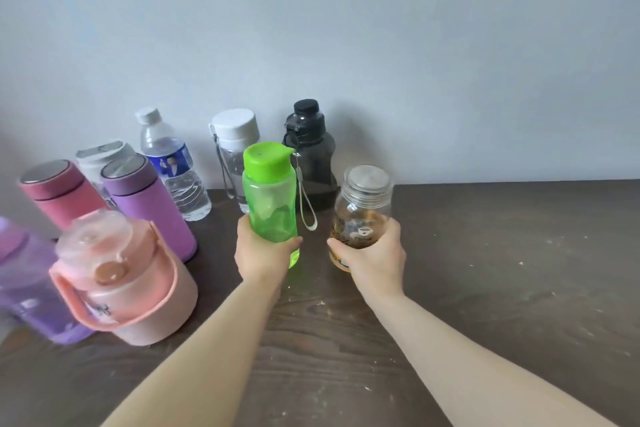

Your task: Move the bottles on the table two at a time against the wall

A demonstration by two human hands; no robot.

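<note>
My left hand (264, 255) grips the lower part of a green plastic bottle (270, 198) with a green cap and a white strap. My right hand (375, 253) holds a clear glass bottle (362, 215) with a metal lid and an amber base. Both bottles are upright near the table's middle, a little in front of the wall. Behind them, against the wall, stand a dark smoky bottle (311, 149) and a clear bottle with a white cap (235, 142).
At the left stand a water bottle with a blue label (173, 166), a purple flask (152, 204), a pink flask (55, 194) and a white bottle (100, 156). Nearer me are a pink handled jug (128, 281) and a purple bottle (31, 281). The dark wooden table (502, 270) stretches right.
</note>
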